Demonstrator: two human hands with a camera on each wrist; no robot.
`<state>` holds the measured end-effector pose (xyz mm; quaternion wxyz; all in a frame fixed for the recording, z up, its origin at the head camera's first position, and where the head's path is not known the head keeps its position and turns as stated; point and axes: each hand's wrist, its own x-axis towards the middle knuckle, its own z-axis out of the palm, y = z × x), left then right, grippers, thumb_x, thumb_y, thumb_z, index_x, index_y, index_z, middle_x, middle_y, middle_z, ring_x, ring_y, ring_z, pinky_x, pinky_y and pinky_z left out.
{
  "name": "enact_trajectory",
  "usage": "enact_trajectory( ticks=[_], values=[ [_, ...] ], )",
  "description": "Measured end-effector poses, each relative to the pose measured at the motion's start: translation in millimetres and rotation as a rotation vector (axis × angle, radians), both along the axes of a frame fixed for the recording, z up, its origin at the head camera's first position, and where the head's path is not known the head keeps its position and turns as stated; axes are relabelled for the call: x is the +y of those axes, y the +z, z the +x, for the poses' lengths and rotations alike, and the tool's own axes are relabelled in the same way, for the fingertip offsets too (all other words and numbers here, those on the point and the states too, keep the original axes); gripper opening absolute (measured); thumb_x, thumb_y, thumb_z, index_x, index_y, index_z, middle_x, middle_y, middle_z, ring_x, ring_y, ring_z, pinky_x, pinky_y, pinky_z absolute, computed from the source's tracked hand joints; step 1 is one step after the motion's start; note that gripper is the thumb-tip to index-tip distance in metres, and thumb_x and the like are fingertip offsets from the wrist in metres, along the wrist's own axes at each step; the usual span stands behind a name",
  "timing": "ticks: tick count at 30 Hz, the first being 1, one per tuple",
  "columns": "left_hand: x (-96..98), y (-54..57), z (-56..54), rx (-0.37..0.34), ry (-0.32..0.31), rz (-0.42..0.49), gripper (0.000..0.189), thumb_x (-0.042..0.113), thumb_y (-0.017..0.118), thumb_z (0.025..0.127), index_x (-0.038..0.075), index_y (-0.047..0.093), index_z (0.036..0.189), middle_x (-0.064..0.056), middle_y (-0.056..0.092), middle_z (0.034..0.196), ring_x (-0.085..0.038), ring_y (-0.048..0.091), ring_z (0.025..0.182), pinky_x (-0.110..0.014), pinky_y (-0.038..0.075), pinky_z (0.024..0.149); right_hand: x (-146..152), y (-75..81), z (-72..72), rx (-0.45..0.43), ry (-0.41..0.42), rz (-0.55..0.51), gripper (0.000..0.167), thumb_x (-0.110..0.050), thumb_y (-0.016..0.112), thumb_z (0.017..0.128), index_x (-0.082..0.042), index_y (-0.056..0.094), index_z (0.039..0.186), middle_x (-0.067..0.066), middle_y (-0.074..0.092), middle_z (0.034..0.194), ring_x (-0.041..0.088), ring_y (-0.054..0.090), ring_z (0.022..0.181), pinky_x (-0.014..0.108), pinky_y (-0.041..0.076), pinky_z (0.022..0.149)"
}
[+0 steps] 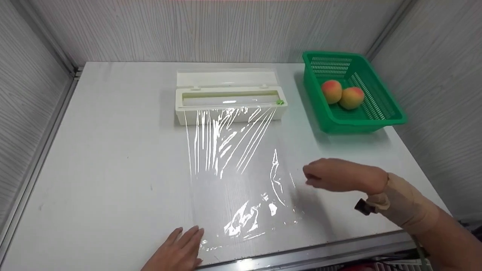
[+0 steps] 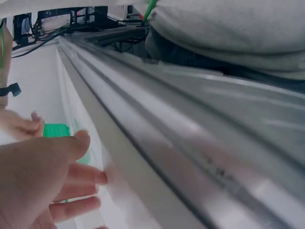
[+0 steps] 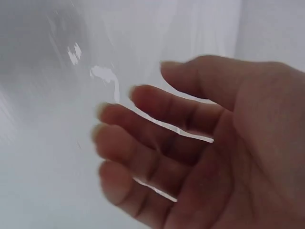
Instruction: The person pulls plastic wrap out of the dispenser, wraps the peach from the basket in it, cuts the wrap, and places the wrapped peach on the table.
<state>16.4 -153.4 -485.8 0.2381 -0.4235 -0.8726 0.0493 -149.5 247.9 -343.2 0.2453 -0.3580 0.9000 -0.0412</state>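
Note:
A sheet of clear cling film (image 1: 241, 188) runs from a white dispenser box (image 1: 231, 116) toward the table's front edge, wrinkled and shiny near the box. The dispenser's lid (image 1: 227, 78) is tipped back, and the film roll (image 1: 230, 101) shows inside; a small green piece (image 1: 279, 102) sits at its right end. My left hand (image 1: 179, 248) rests at the film's near left corner with fingers extended. To the right of the film, my right hand (image 1: 333, 175) hovers over the table; its fingers are loosely bent with nothing between them in the right wrist view (image 3: 190, 138).
A green plastic basket (image 1: 325, 122) stands at the back right, holding two peaches (image 1: 331, 92) (image 1: 351, 98). Grey wood-grain panels (image 1: 203, 30) enclose the white table (image 1: 113, 150) at the back and sides. A metal rail (image 1: 301, 256) lines the front edge.

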Motion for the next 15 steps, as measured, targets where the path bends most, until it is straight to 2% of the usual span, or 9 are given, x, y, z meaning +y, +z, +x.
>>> enact_trajectory(
  ticks=[1, 2, 6, 9, 15],
  values=[
    [0.7, -0.6, -1.9, 0.010, -0.021, 0.014, 0.037, 0.036, 0.053, 0.099, 0.010, 0.072, 0.080, -0.007, 0.066, 0.112, -0.019, 0.063, 0.105, -0.036, 0.053, 0.086, 2, 5.0, -5.6, 0.049, -0.009, -0.011, 0.015, -0.014, 0.060, 0.097, -0.014, 0.056, 0.082, -0.007, 0.049, 0.069, 0.007, 0.045, 0.065, 0.023, 0.042, 0.060],
    [1.4, -1.2, -3.6, 0.029, -0.041, 0.027, 0.038, 0.027, 0.048, 0.101, 0.011, 0.072, 0.077, -0.007, 0.067, 0.108, -0.020, 0.064, 0.102, -0.036, 0.053, 0.085, 4, 9.6, -10.9, 0.094, -0.021, -0.030, 0.013, -0.013, 0.061, 0.096, -0.013, 0.058, 0.084, -0.006, 0.050, 0.071, 0.008, 0.046, 0.066, 0.023, 0.043, 0.061],
    [5.6, -3.5, -9.1, 0.107, -0.094, 0.099, 0.061, 0.003, 0.018, 0.099, 0.010, 0.068, 0.066, -0.006, 0.068, 0.094, -0.020, 0.066, 0.092, -0.036, 0.054, 0.083, 15, 23.7, -32.6, 0.263, -0.045, -0.112, 0.006, -0.007, 0.063, 0.093, -0.009, 0.061, 0.088, -0.002, 0.056, 0.075, 0.011, 0.051, 0.069, 0.025, 0.048, 0.063],
    [8.3, -2.7, -12.9, 0.138, -0.108, 0.120, 0.062, -0.003, 0.016, 0.097, 0.010, 0.063, 0.060, -0.004, 0.064, 0.086, -0.018, 0.064, 0.087, -0.033, 0.053, 0.081, 28, 31.0, -52.0, 0.382, -0.064, -0.195, 0.009, -0.002, 0.061, 0.092, -0.007, 0.060, 0.085, 0.001, 0.056, 0.076, 0.013, 0.051, 0.070, 0.026, 0.047, 0.062],
    [9.5, 1.4, -16.2, 0.102, -0.114, 0.099, 0.057, -0.007, 0.016, 0.094, 0.009, 0.055, 0.055, -0.001, 0.048, 0.071, -0.015, 0.050, 0.072, -0.026, 0.048, 0.077, 55, 31.0, -96.1, 0.621, -0.127, -0.338, 0.019, 0.008, 0.052, 0.087, -0.004, 0.052, 0.073, 0.002, 0.042, 0.064, 0.014, 0.039, 0.062, 0.024, 0.033, 0.054]
  ],
)
